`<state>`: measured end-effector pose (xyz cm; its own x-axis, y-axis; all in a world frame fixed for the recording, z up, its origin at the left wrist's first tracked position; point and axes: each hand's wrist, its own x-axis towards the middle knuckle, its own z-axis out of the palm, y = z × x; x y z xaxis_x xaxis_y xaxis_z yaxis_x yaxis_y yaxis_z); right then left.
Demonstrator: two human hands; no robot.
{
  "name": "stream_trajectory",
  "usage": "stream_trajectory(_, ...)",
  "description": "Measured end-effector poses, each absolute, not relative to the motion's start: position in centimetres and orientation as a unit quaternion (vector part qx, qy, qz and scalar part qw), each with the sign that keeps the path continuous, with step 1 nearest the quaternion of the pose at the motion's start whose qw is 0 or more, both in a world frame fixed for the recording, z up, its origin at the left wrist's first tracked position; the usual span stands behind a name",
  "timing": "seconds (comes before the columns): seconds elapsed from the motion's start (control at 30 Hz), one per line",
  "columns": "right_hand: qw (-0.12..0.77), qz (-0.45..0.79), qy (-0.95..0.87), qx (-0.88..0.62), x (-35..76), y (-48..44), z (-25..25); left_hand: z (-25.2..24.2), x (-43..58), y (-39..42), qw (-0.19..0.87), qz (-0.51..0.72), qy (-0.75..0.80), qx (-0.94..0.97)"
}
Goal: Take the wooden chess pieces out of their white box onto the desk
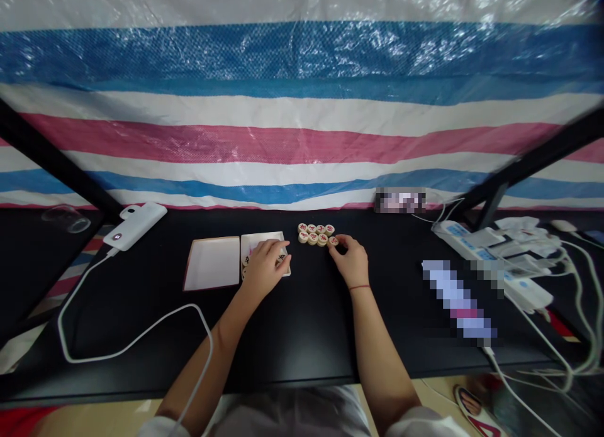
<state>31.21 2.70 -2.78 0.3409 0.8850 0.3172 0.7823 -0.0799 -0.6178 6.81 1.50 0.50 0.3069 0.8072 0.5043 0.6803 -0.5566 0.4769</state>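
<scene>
Round Chinese chess pieces (312,238) with red characters stand in two short rows on the black table, several in each row. My right hand (352,261) pinches the piece (333,241) at the right end of the nearer row between thumb and fingers. That piece sits against its neighbour. Over the white box (288,271), my left hand (265,264) has its thumb and fingers apart. Pieces with dark characters (246,259) show inside the box, partly hidden by this hand. Left of it lies a box lid (213,265), its white inner side up.
A white power bank (136,226) with a cable (136,342) lies at left; the cable crosses my left forearm. At right are a power strip (528,292) with plugs and cords, and a blurred-out device (457,298). Striped sheeting (302,141) hangs behind the table.
</scene>
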Motion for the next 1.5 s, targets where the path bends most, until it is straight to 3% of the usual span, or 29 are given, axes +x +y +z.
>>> stream_trajectory(0.87,0.393,0.026,-0.623,-0.676,31.2,3.4,-3.5,1.0,1.8,2.7,0.061,0.407,0.522,0.747)
stream_trajectory(1.3,0.427,0.025,-0.681,-0.594,26.7,1.4,0.2,0.7,-2.1,2.1,0.051,0.273,0.571,0.773)
stream_trajectory(1.37,0.386,0.077,-0.737,-0.549,24.5,0.7,0.8,1.0,-1.5,1.6,0.049,0.232,0.582,0.778)
stream_trajectory(1.5,0.216,0.094,-0.805,-0.544,21.2,-0.1,0.9,1.3,-0.2,0.8,0.04,0.179,0.601,0.778)
